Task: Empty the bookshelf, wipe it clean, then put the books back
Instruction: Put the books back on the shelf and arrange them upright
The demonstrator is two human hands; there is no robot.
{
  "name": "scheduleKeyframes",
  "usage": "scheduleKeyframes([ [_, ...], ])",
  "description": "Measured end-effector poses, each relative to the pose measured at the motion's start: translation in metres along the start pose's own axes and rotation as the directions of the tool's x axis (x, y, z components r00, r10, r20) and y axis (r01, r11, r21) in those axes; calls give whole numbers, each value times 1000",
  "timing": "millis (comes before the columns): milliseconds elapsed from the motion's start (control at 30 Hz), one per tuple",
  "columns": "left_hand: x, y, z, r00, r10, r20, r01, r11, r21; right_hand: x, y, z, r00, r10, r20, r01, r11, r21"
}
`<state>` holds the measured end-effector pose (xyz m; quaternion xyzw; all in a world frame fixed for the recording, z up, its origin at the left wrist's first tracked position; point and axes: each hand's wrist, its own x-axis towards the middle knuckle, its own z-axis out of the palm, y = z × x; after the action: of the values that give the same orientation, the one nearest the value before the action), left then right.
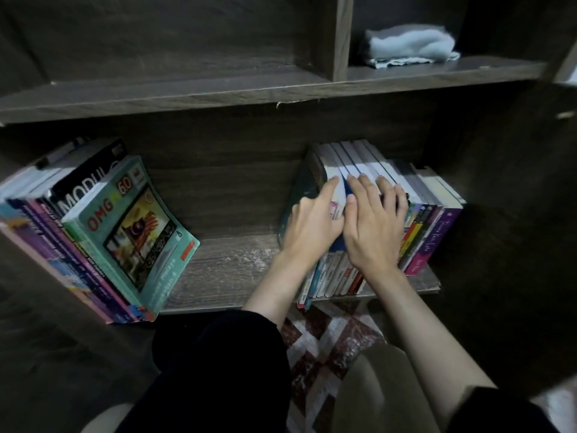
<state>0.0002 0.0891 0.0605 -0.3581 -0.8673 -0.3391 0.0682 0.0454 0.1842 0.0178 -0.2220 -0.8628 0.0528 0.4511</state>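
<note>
The head view looks down into a dark wooden bookshelf (224,267), where the lower shelf still carries two groups of books, so by my reading the emptying is not yet done. Both hands are on the right row of books (359,160), which stands right of centre and directly beneath them. Its spines face near, toward the person, its page edges point up and far, each book's long axis is roughly upright, and the row runs left to right. The right hand (371,226) lies flat over the tops with its fingers spread and nearly straight, pressing and not gripping. The left hand (312,226) sits at the row's left end, touching the right hand, with its forefinger stretched along the page edges. Whether its other fingers hook the dark green book (299,182) there I cannot tell. The left stack of books (131,226) leans leftward, well apart from both hands. A folded cloth (412,45) lies in the upper right compartment.
</note>
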Motion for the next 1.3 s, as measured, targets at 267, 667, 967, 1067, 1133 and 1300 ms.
scheduleKeyframes([
  [267, 2, -39, -7, 952, 74, 297, 2, 968, -249, 0, 5, -3, 1000, -5, 11, 3, 989, 145],
  [667, -46, -106, 64, 860, -170, 481, 178, 984, 29, -2, 17, 9, 992, -120, -26, 121, 991, 51],
  [967, -48, -116, 79, 906, -119, 407, 60, 986, 155, -3, 19, 18, 986, -128, -103, 132, 991, 32],
  [1067, -48, -114, 77, 909, -126, 398, 56, 982, 182, -3, 18, 18, 986, -121, -113, 126, 991, 41],
  [1133, -48, -112, 75, 911, -130, 392, 52, 978, 204, -4, 17, 17, 987, -110, -114, 116, 992, 48],
  [1300, -49, -109, 72, 902, -152, 405, 83, 980, 182, -6, 9, 12, 992, -66, -106, 74, 995, 69],
])
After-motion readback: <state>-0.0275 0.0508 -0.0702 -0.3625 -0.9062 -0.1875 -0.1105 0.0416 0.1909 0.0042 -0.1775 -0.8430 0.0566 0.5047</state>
